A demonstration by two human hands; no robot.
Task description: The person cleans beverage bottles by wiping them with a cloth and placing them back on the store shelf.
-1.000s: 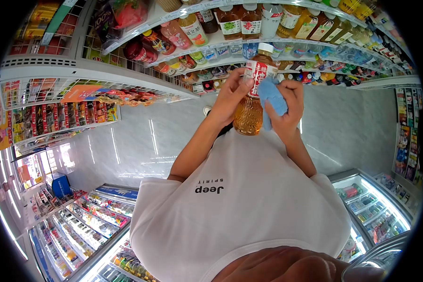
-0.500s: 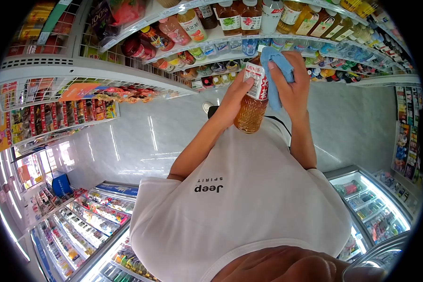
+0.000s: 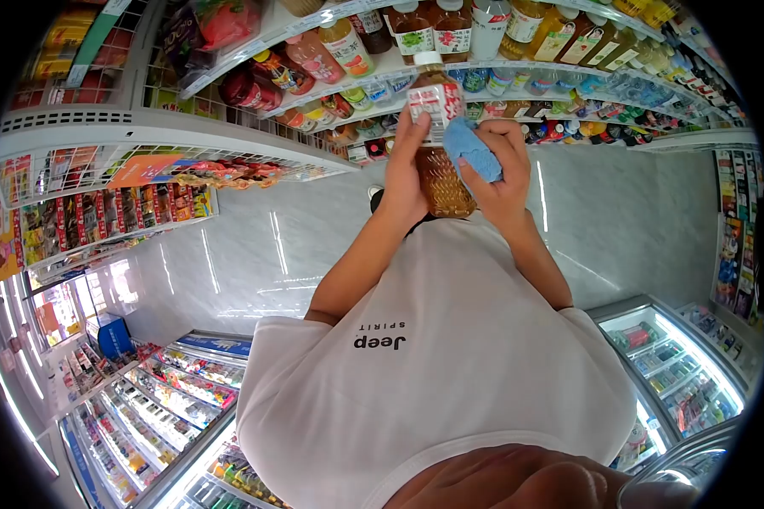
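A bottle of amber drink (image 3: 446, 182) with a white cap and a red and white label is held nearly upright in front of the shelves. My left hand (image 3: 406, 174) is wrapped round its left side, thumb near the label. In my right hand (image 3: 505, 174) is a bunched blue cloth (image 3: 471, 151), pressed against the bottle's right side just below and beside the label. The cloth hides part of the bottle there.
Shelves (image 3: 382, 64) packed with drink bottles curve across the top. A wire rack (image 3: 68, 161) with snack packets stands at the left. Lit refrigerated cases (image 3: 671, 365) are at the lower right and lower left. Grey floor (image 3: 628, 204) lies below the shelves.
The bottle has moved left and now leans the other way. The cloth has come down from the cap and neck to the bottle's side, with my right hand lower and further left.
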